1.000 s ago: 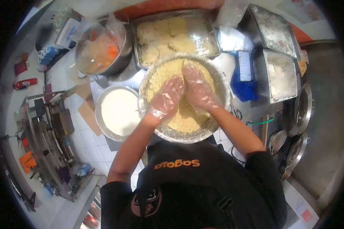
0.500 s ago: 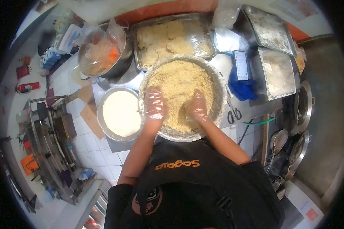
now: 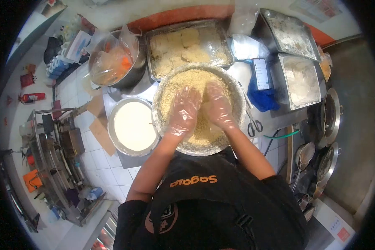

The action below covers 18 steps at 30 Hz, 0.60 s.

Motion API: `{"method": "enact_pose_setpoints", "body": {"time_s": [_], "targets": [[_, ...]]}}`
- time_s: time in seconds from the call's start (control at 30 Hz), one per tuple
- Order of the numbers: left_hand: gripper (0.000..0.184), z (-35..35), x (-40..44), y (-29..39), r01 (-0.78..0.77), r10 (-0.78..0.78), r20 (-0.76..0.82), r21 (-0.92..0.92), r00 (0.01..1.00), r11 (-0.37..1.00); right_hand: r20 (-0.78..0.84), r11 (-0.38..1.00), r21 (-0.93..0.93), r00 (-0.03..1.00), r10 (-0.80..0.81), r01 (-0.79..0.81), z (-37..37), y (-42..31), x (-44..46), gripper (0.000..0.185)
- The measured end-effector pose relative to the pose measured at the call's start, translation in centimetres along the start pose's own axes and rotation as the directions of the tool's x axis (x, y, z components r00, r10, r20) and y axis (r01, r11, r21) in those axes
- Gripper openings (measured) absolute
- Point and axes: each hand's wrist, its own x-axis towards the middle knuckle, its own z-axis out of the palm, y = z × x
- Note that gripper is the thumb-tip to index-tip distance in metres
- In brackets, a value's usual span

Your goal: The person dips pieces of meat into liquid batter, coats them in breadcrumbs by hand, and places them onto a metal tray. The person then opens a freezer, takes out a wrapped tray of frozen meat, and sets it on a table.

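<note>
A wide metal bowl (image 3: pixel 241 110) in front of me holds pale yellow breadcrumbs (image 3: pixel 204 136). Both hands wear clear plastic gloves and are inside it. On the left side of the crumbs lies my left hand (image 3: pixel 185 110), palm down, its fingers stretched forward. My right hand (image 3: pixel 218 106) is close beside it, fingers also reaching forward; they look slightly blurred against the crumbs. Neither hand shows a piece gripped in it. A bowl of white batter (image 3: pixel 133 126) stands to the left of the crumbs.
Behind the bowl is a metal tray (image 3: pixel 150 68) with flat, crumb-coated pieces. A large pot (image 3: pixel 138 62) with plastic bags stands back left. On the right are scissors (image 3: pixel 254 128), a phone (image 3: pixel 261 74) on a blue cloth (image 3: pixel 262 99), and a metal container (image 3: pixel 300 81) of white powder.
Both hands have slid forward over the crumbs and come closer together. Their fingers, curled down into the crumbs before, are now stretched out.
</note>
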Motion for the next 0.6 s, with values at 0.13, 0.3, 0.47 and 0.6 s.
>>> {"method": "enact_pose_setpoints", "body": {"time_s": [0.13,0.3,0.47,0.6], "targets": [[0.060,-0.3,-0.2,-0.4,0.077,-0.078,-0.001,-0.077,0.997,0.994,-0.133,0.978,-0.049,0.969,-0.209,0.204,4.6,-0.4,1.8,0.074],[0.065,-0.1,0.3,-2.8,0.096,-0.076,0.222,-0.081,0.972,0.992,-0.107,0.946,-0.040,0.940,-0.325,0.323,3.4,-0.7,2.7,0.075],[0.063,0.8,-0.1,-2.5,0.078,-0.083,0.231,0.030,0.969,0.997,-0.249,0.965,0.007,0.935,-0.253,0.263,6.7,-1.0,3.5,0.077],[0.065,-0.4,0.0,-2.0,0.070,-0.064,0.293,-0.011,0.954,0.997,-0.234,0.971,0.049,0.947,-0.219,0.236,6.2,-0.9,3.1,0.074]]}}
